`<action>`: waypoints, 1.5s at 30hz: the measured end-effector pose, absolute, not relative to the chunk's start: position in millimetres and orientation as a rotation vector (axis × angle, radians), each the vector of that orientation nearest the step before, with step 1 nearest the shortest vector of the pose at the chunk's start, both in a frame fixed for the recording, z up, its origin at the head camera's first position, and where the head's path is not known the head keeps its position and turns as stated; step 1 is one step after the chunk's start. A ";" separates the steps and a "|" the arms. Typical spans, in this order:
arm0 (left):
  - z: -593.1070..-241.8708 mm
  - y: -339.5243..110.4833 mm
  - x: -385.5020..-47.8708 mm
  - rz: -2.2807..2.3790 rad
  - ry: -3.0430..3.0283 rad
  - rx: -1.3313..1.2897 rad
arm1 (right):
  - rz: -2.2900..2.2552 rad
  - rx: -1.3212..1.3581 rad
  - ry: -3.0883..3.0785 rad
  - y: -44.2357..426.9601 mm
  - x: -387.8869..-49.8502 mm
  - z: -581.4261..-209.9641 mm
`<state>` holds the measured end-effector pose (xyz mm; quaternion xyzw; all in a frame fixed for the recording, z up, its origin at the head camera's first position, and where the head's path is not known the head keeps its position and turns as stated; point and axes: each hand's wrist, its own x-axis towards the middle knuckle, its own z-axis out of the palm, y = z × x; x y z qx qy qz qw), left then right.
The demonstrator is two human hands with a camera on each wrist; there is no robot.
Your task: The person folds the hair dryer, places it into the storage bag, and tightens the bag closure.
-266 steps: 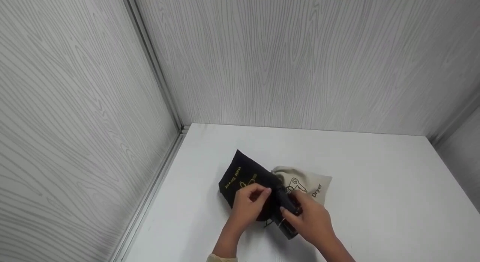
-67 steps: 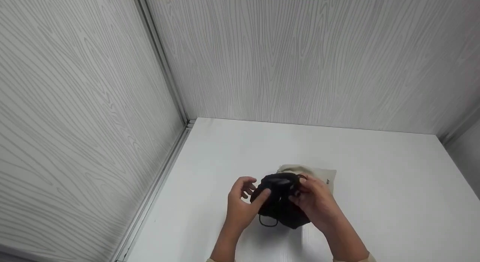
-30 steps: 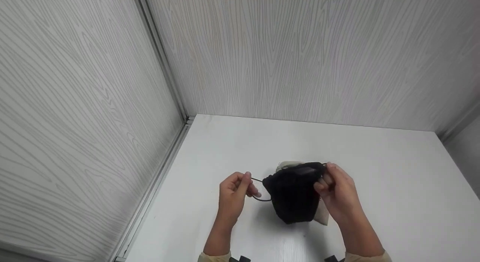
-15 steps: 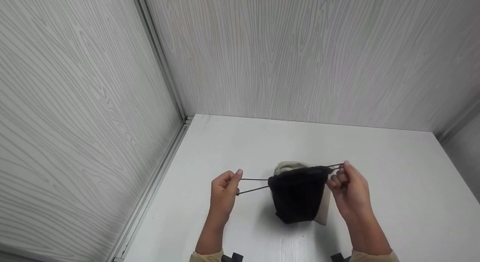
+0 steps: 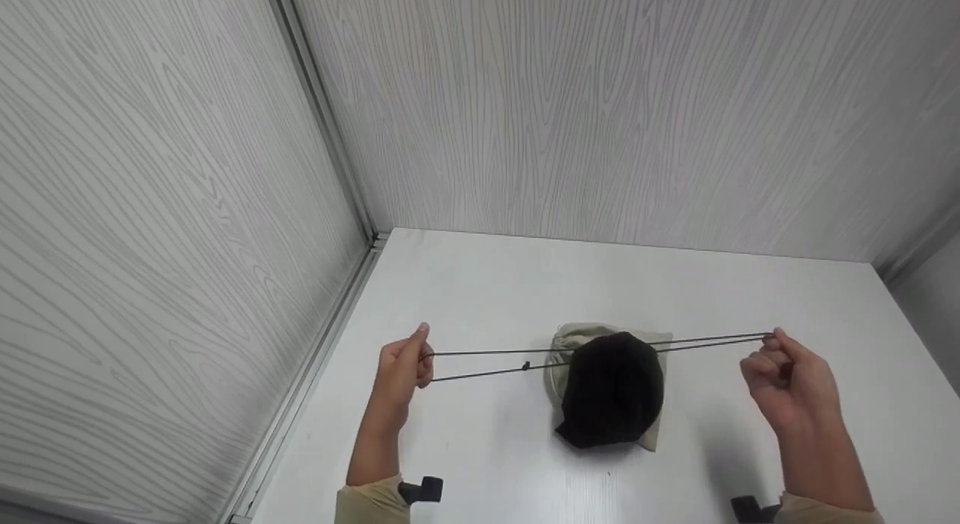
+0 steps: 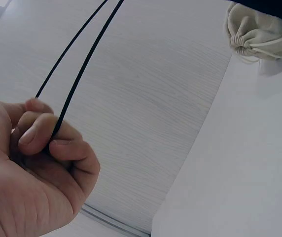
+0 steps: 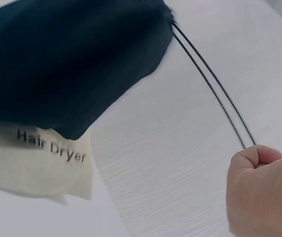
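Note:
A black drawstring bag (image 5: 615, 393) hangs between my hands over the table, its mouth gathered tight. My left hand (image 5: 401, 366) grips the black drawcord loop (image 5: 487, 352) on the left side, fingers curled round it, as the left wrist view also shows. On the right, my right hand (image 5: 799, 385) pinches the opposite cord loop between thumb and finger. Both cords run taut, and a small knot (image 5: 526, 366) sits on the left one. What is inside the bag is hidden.
Behind and partly under the black bag lies a cream drawstring bag (image 7: 37, 165) printed "Hair Dryer". The white table (image 5: 465, 284) meets wood-grain panels (image 5: 585, 118) at the back and on both sides.
Earlier the hands held a black hair dryer-like thing and the black bag; now my hands have moved apart, drawing the cords out and cinching the bag's mouth from wide to bunched.

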<state>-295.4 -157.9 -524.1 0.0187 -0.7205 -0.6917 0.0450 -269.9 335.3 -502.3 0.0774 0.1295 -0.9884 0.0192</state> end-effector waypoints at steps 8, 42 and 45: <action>-525.6 -157.9 -299.1 -2.139 -2.222 0.072 | -3.083 0.307 0.344 350.1 -261.8 -514.5; -550.2 -145.3 -306.0 -1.917 -2.415 0.041 | -2.632 0.124 1.710 321.3 -284.9 -532.1; -554.3 -140.4 -302.8 -1.882 -2.538 -0.053 | -2.505 0.351 1.980 321.4 -282.1 -531.5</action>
